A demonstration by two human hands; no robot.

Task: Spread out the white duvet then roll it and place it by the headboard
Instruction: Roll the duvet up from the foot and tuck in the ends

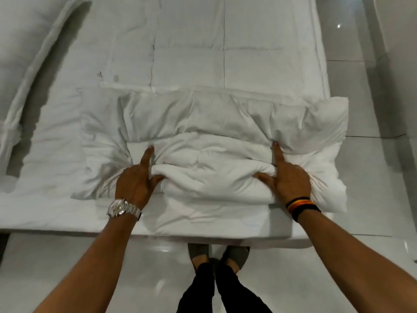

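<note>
Duvet, head view: white duvet (203,123) lies on the bed (191,231), its far part flat and quilted, running up toward the top of the picture; its near part is gathered into a bulky roll (214,175) close to the foot edge, right in front of the person.
Left hand: left hand (137,179) presses on the left end of the roll, index finger stretched forward along the cloth, thumb tucked under a fold, so it pinches duvet cloth rather than lying wide open.
Right hand: right hand (288,179) mirrors it on the right end, index finger pointing forward, thumb hooked into the fold, holding duvet cloth.
Wrists: watch (123,207) on the left, striped wristband (302,206) on the right.
Done, as judged: spreading looks finished, since the far part lies flat; rolling has begun, with only a few turns made.
Left, as judged: most of the length is unrolled; the roll's ends look loose and uneven, the right end puffing past the bed's side over the tiled floor (372,98).
Headboard: not visible, so the final placing is not yet done.
</note>
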